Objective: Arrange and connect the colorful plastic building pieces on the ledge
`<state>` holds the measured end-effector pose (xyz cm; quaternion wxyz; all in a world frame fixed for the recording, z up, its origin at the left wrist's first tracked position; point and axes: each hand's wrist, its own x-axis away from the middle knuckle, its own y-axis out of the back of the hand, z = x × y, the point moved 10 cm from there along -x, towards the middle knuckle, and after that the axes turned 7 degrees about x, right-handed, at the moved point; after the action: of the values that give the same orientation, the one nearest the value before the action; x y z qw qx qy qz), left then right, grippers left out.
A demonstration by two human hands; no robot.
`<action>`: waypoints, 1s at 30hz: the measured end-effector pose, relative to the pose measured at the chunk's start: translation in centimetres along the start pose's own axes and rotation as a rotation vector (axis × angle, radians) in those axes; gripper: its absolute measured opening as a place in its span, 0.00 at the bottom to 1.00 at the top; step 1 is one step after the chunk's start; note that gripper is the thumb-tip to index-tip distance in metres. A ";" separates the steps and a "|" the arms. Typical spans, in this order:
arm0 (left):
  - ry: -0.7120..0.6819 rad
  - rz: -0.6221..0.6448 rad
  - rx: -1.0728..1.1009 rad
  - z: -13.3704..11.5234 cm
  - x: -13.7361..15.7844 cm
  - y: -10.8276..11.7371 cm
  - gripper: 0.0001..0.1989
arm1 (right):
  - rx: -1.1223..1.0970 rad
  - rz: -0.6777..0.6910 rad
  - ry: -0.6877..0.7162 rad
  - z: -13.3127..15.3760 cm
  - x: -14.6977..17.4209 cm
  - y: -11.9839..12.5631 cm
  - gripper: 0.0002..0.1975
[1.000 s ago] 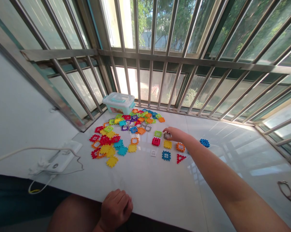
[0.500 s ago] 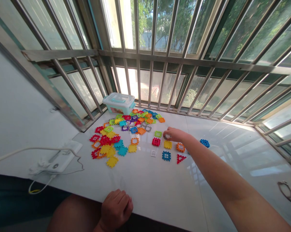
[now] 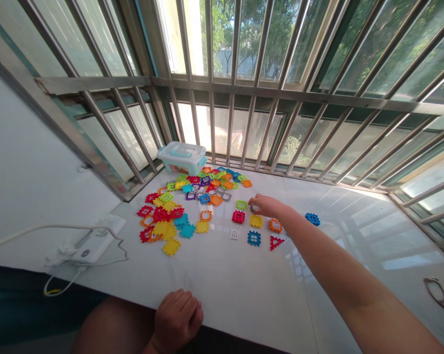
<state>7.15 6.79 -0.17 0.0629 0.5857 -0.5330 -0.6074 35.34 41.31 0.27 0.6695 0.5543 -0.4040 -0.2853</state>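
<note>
Ideally, with the left hand [image 3: 179, 314] balled at the edge of the desk [image 3: 236, 290], avoid nudging the green tile [image 3: 241, 205]; just right of it, handle the grey tile [image 3: 255, 208] by its rim; whether the right hand [image 3: 263, 205] clamps it, I cannot tell.

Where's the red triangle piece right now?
In the head view, the red triangle lies right of centre on the white surface, just right of the blue square and on the near side of the orange square.
</note>
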 end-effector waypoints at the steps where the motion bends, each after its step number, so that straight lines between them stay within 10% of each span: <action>1: 0.000 0.000 0.002 0.0 0.0 0.0 0.14 | -0.004 -0.005 -0.008 -0.1 0.1 0.1 0.25; 30: -0.013 0.009 -0.001 0.0 -0.1 -0.2 0.14 | 0.017 -0.001 -0.049 0.0 1.1 0.3 0.20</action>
<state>7.32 6.91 -0.27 0.0623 0.5792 -0.5358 -0.6112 35.91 40.48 0.79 0.6545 0.5528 -0.4225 -0.2958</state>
